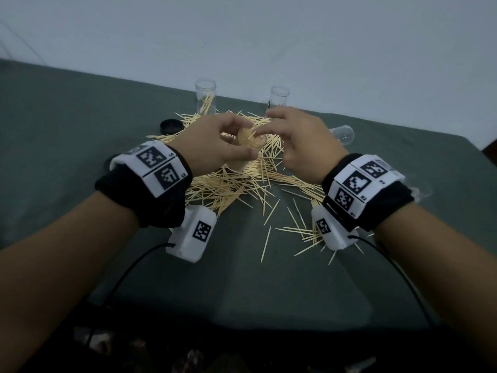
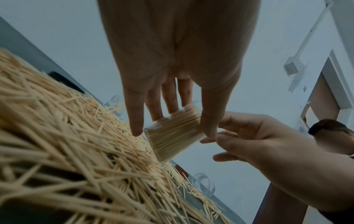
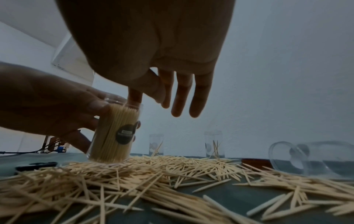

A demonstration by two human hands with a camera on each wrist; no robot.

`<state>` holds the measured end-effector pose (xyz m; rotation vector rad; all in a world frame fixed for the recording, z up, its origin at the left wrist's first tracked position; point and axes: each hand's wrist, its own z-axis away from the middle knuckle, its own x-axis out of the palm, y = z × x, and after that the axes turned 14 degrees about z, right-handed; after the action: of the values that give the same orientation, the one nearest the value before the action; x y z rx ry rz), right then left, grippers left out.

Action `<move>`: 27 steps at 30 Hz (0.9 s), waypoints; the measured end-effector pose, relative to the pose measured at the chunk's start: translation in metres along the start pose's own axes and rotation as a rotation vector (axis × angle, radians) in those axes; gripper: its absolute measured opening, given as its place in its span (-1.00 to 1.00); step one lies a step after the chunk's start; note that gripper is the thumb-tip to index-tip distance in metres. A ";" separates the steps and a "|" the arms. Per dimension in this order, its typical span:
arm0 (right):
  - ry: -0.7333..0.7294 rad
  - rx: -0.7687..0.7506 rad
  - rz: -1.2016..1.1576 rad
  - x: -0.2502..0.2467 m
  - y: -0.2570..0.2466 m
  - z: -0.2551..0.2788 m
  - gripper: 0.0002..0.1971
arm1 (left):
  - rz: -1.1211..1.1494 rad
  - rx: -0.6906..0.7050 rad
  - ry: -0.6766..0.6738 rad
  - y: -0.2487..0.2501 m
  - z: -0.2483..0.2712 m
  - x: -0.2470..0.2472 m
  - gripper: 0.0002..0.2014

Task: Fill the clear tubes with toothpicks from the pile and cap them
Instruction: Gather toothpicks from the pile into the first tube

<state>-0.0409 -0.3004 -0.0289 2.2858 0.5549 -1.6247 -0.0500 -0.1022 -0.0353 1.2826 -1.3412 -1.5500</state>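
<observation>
One packed tube [image 1: 248, 146] stands upright on the toothpick pile [image 1: 228, 184] mid-desk [image 1: 67, 117], your left hand [image 1: 212, 142] wrapped round its wall. Your right hand [image 1: 298, 141] is over the open mouth, thumb and forefinger pinched at the toothpick tips, other fingers [image 3: 199, 97] loose. Two upright tubes [image 1: 205, 99] [image 1: 279, 99] behind hold few toothpicks; an empty tube [image 1: 343, 134] lies at right.

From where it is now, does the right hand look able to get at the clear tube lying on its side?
Probably yes: the right hand holds nothing, and the tipped clear tube lies just beyond it, unobstructed.
</observation>
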 end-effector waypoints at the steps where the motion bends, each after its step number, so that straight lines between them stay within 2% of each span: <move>1: 0.029 0.011 -0.030 0.000 0.000 0.000 -0.48 | 0.000 0.001 0.000 -0.001 0.000 0.000 -0.44; 4: 0.071 -0.020 -0.120 -0.004 -0.002 0.000 -0.53 | -0.002 0.014 -0.010 -0.001 0.000 0.001 -0.44; 7: -0.004 -0.022 -0.091 -0.003 -0.003 0.000 -0.42 | -0.008 0.029 -0.024 0.000 0.001 0.002 -0.49; 9: 0.012 -0.008 -0.061 -0.002 -0.004 0.001 -0.38 | -0.004 0.029 -0.020 0.000 0.001 0.002 -0.50; 12: 0.090 -0.038 -0.144 -0.006 -0.004 0.002 -0.42 | -0.004 0.029 -0.010 0.000 0.000 0.001 -0.49; 17: -0.027 -0.056 -0.028 -0.003 -0.005 0.003 -0.38 | -0.008 0.042 -0.024 -0.001 0.000 0.002 -0.46; 22: 0.061 -0.037 -0.144 -0.009 0.000 0.003 -0.54 | 0.018 0.050 -0.025 -0.001 0.000 0.005 -0.43; 27: 0.006 -0.040 -0.084 -0.017 -0.001 0.010 -0.47 | 0.051 0.082 -0.077 0.003 0.002 0.013 -0.48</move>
<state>-0.0547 -0.3069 -0.0166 2.2682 0.6871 -1.6295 -0.0552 -0.1142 -0.0356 1.2389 -1.4892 -1.5369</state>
